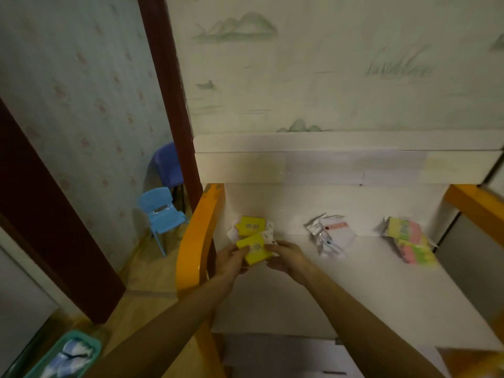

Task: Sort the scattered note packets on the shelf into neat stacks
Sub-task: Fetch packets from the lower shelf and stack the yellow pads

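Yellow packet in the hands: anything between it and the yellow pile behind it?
Nothing visible. Both hands grip the yellow packet just in front of the yellow pile; only bare shelf lies around it.

A yellow note packet (254, 250) is gripped between left hand (231, 260) and right hand (287, 258) above the white shelf (354, 282).

The white shelf (341, 282) carries three groups of packets. A yellow packet (250, 224) with white ones lies near its left edge. White packets (331, 236) sit about midway along. A pile of yellow, pink and green packets (409, 241) lies near the right edge.
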